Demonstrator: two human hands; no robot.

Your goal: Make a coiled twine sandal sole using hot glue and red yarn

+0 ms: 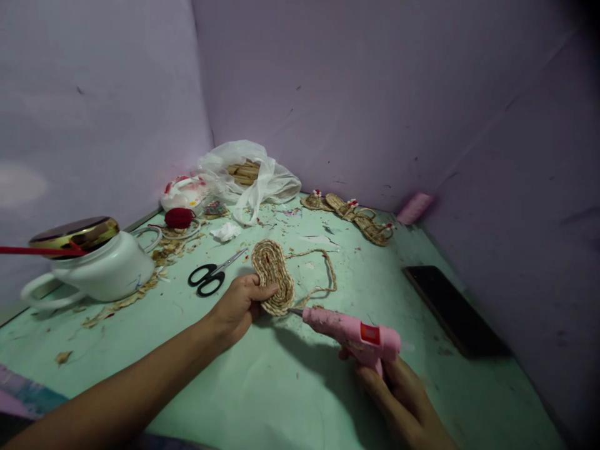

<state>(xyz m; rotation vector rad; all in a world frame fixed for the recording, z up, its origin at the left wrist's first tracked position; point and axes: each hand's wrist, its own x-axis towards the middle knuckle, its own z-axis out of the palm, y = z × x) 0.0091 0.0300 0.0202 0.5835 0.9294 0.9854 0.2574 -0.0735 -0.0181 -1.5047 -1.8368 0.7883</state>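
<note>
My left hand [246, 301] pinches a small coiled braided-straw sole [269, 265] between thumb and fingers, holding it tilted up above the green table. From the sole a loose tail of braided cord [334, 272] loops out to the right. My right hand [398, 394] is wrapped round the handle of a pink glue gun [349, 328]. Its metal nozzle points left and meets, or nearly meets, the lower right edge of the sole. Black-handled scissors [215, 273] lie partly open to the left of the sole.
A white teapot [112, 269] with a gold lid stands at left. Behind are red yarn [179, 218], a white plastic bag [281, 181] and crumpled tissue [226, 232]. Small straw sandals [344, 206] line the back. A phone [452, 306] and a pink roll [415, 207] are at right.
</note>
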